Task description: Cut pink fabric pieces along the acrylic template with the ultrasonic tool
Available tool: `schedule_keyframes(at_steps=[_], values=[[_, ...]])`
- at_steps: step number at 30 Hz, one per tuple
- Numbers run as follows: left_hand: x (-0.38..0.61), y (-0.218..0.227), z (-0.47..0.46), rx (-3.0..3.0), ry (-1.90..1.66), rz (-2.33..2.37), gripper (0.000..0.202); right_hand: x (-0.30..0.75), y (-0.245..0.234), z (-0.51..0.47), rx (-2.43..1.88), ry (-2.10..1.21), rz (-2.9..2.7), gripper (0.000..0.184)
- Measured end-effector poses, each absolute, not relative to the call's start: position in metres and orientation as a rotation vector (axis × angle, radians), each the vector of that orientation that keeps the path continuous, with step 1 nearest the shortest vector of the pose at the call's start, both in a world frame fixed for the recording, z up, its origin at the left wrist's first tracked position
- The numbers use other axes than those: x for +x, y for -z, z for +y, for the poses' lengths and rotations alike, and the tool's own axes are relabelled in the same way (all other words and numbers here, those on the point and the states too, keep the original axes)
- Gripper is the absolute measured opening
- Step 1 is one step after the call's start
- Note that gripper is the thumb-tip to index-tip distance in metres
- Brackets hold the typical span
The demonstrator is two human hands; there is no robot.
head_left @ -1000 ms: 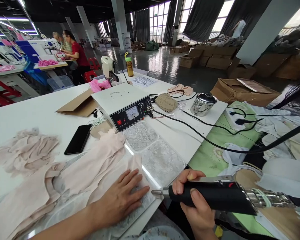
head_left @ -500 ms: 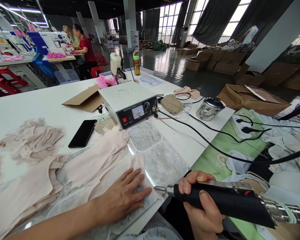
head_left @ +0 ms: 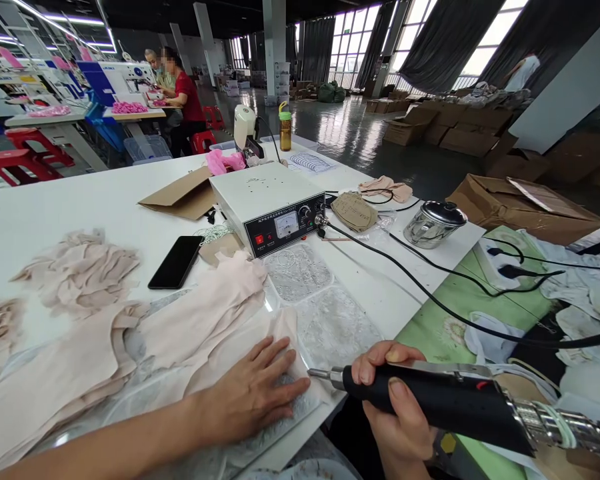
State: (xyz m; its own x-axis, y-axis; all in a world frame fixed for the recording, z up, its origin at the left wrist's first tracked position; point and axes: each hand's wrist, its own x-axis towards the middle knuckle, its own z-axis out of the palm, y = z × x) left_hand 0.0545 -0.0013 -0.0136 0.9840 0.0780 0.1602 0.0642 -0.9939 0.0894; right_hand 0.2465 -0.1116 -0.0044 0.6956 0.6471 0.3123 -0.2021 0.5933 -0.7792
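A black handheld tool point(head_left: 440, 403) is lying in the right hand point(head_left: 400, 427), whose fingers and thumb are wrapping its barrel. Its long axis is slanting slightly downward from left to right in the view: the metal tip point(head_left: 325, 375) is pointing left, inward over the right-hand edge of the worktop point(head_left: 75, 210), while the body is extending outside that edge. The tip is hovering over or meeting the pale pink cloth point(head_left: 220, 367); contact cannot be told. Just beside it, the left hand point(head_left: 257, 387) is resting palm down, fingers spread, holding the cloth flat near that edge.

More pink pieces point(head_left: 45, 380) are lying toward the lower left, with a crumpled heap point(head_left: 87, 270) beyond them. A phone point(head_left: 176, 262) is lying between the heap and a white control box point(head_left: 267, 200). A black cable point(head_left: 410, 273) is running from the box's front across the right-hand edge. Near the worktop's far right corner, a lidded metal mug point(head_left: 433, 227) is standing upright.
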Motion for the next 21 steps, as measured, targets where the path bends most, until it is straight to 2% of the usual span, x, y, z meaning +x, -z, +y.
schedule_keyframes(at_steps=[21], values=[[0.055,0.013,-0.010,3.099,-0.223,0.169,0.048,0.255,-0.011,-0.136,-0.901,-0.528,-0.572,0.013]])
